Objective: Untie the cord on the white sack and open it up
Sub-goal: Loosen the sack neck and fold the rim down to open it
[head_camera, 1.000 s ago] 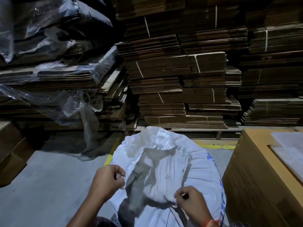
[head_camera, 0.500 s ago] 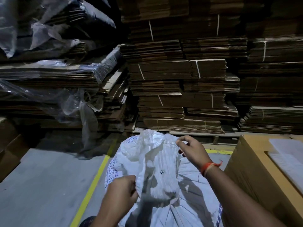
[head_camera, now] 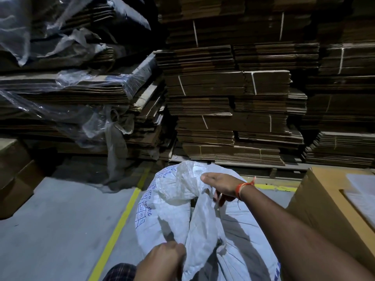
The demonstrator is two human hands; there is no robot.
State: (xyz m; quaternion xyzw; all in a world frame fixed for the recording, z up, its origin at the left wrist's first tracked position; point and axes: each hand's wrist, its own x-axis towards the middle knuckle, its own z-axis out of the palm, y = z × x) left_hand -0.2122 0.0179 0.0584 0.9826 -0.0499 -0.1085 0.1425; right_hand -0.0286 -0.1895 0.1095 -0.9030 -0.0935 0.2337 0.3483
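Observation:
A white woven sack (head_camera: 233, 230) with blue print stands on the floor right in front of me, its loose neck crumpled and folded over. My left hand (head_camera: 162, 260) grips the near edge of the neck fabric at the bottom of the view. My right hand (head_camera: 221, 185), with an orange thread round the wrist, reaches over the far side and holds the sack's top edge, thumb on the fabric and fingers curled under it. A small dark gap shows between the folds. No cord is visible.
Tall stacks of flattened cardboard (head_camera: 233, 108) fill the back; more on the left lie under clear plastic wrap (head_camera: 91, 118). A brown carton (head_camera: 324, 209) stands close on the right. A yellow line (head_camera: 119, 224) runs along the grey floor to the left.
My right hand went from the near side of the sack up to its far top edge and now pulls the fabric back. My left hand slid lower and closer to me on the neck.

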